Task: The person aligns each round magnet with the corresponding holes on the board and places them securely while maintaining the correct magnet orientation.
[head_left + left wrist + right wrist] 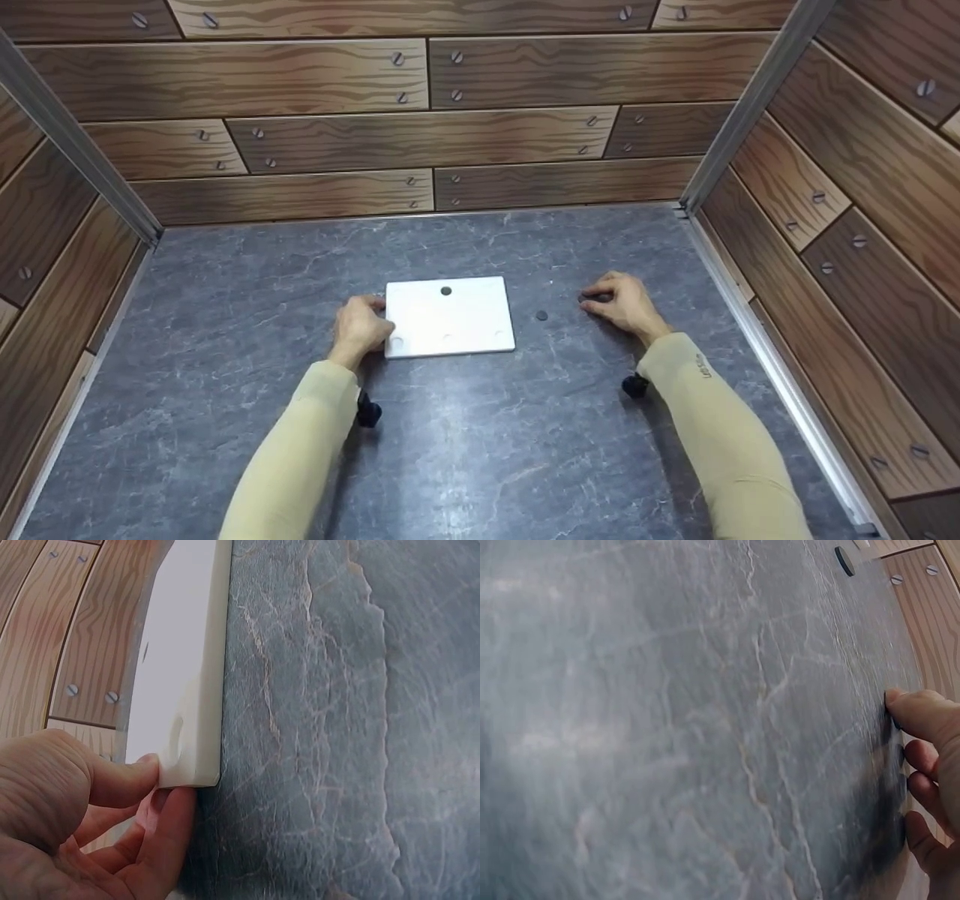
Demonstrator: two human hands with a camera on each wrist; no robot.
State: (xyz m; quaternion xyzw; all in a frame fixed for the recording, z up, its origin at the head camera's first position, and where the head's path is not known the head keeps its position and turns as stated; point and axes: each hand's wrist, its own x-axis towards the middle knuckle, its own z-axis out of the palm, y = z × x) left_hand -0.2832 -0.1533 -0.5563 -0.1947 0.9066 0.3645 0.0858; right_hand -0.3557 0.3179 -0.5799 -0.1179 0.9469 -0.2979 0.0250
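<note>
A white rectangular board lies on the grey table, with shallow round recesses along its near side. Near the board's far edge is a dark round disc or hole; which one, I cannot tell. My left hand pinches the board's left edge, thumb on top and fingers below, as the left wrist view shows. To the right of the board my right hand pinches a small dark disc between thumb and forefinger, mostly hidden by the fingers. Another dark disc lies on the table between board and right hand.
The grey marbled tabletop is bounded by wood-patterned panels at the back, left and right. Metal rails run along the edges and corners. A black wrist device sits under each sleeve cuff.
</note>
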